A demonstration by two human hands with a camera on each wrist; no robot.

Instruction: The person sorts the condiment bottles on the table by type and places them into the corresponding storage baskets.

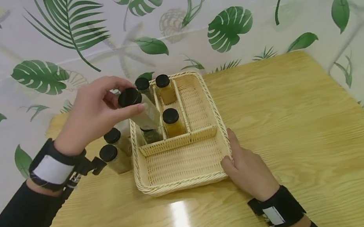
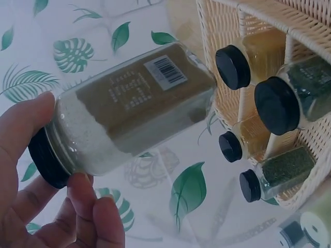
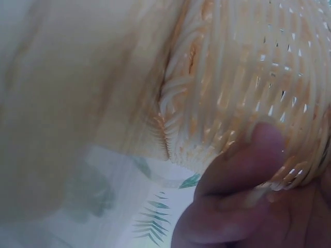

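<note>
My left hand [image 1: 95,109] pinches a glass spice jar [image 2: 139,111] near its black lid, thumb on one side and fingers on the other. Part-filled with brownish powder, the jar carries a barcode label and tilts over the left side of a wicker basket [image 1: 186,184]. At the basket's near right corner, my right hand [image 1: 249,170] grips the rim, thumb on top and other fingers [image 3: 227,217] against the woven outer wall. Inside stand two jars of yellow powder, one front [image 1: 172,123] and one back [image 1: 165,88], beside two jars of green herbs [image 2: 284,173].
Left of the basket, more black-lidded jars [image 1: 116,159] stand close to its wall on the wooden table [image 1: 295,131]. Wicker dividers [image 1: 179,141] split the basket into compartments; the wide front one and the right one hold nothing. A leaf-patterned sheet [image 1: 185,21] hangs behind.
</note>
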